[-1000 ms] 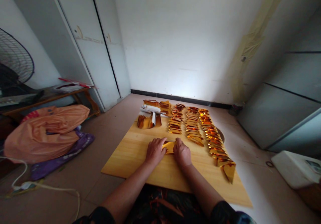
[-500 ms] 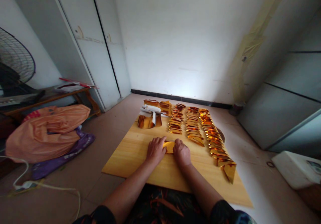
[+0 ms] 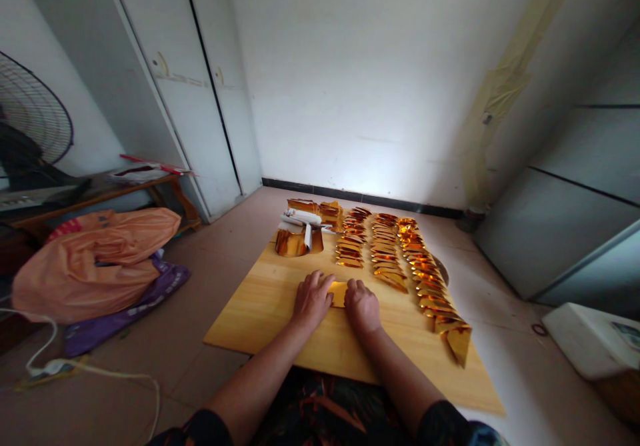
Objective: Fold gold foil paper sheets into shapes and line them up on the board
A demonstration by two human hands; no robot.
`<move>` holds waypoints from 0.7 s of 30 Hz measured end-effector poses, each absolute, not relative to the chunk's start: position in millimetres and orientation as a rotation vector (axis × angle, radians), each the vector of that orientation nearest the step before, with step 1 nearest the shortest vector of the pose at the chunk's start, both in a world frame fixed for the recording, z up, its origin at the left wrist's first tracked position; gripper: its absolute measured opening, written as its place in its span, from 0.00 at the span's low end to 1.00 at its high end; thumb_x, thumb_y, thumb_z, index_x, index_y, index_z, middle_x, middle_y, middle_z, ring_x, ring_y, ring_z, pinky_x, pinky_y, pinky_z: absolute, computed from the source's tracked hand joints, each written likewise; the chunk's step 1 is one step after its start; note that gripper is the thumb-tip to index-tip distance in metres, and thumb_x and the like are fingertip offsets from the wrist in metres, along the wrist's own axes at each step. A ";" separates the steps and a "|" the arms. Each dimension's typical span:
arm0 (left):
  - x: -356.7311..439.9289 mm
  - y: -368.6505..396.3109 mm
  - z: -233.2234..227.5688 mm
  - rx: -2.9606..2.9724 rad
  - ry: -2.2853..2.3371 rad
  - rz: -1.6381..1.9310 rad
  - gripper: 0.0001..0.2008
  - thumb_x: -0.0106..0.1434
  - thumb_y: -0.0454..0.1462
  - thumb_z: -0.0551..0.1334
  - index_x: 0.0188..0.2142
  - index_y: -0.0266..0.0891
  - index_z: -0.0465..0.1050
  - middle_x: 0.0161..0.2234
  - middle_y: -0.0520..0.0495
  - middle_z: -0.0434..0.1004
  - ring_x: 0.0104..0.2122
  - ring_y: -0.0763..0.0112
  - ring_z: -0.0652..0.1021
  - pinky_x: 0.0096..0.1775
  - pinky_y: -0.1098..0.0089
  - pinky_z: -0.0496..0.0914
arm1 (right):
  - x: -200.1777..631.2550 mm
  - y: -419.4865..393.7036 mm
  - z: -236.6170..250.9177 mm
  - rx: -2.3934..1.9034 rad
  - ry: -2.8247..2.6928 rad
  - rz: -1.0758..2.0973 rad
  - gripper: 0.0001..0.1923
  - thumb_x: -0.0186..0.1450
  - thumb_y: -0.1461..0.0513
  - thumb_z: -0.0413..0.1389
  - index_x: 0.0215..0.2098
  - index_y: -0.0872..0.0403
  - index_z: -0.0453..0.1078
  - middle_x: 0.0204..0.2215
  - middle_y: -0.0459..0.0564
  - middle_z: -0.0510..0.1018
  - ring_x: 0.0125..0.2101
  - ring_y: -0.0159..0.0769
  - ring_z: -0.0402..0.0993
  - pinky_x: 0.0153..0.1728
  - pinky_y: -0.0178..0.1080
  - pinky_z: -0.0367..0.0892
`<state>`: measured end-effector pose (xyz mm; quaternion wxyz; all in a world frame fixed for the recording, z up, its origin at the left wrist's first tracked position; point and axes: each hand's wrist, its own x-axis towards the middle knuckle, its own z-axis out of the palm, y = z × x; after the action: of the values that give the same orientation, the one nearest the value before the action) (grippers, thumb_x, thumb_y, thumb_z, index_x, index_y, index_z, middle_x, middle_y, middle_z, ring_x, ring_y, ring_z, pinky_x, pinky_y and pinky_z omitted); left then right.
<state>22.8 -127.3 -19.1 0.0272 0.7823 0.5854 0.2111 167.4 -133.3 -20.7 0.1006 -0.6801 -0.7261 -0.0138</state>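
Observation:
A small sheet of gold foil paper lies on the wooden board between my hands. My left hand presses on its left end, fingers bent over the paper. On the right end, my right hand grips with curled fingers. Both palms hide the ends of the sheet. Farther back, folded gold foil pieces stand in rows: a left row, a middle row and a longer right row that runs toward the board's right edge.
At the board's back left lie loose gold foil sheets and a white roll. An orange bag, a purple bag and a white cable are on the floor at left. A white box stands at right.
The gold foil paper now looks flatter between my hands, and my left fingers have shifted slightly. Both hands stay in nearly the same place.

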 end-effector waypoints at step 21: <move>15.2 -136.0 -19.0 2.631 1.610 0.568 0.14 0.63 0.37 0.56 0.49 0.49 0.68 0.52 0.50 0.70 0.52 0.60 0.66 0.54 0.50 0.54 | 172.8 -151.9 -21.8 -1.692 -1.971 0.105 0.05 0.58 0.59 0.59 0.26 0.52 0.71 0.32 0.49 0.71 0.36 0.37 0.65 0.33 0.35 0.55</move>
<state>15.2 -136.0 -19.0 0.0026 0.8390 0.5132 0.1811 172.8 -151.9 -21.8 0.2677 -0.6270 -0.7305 0.0388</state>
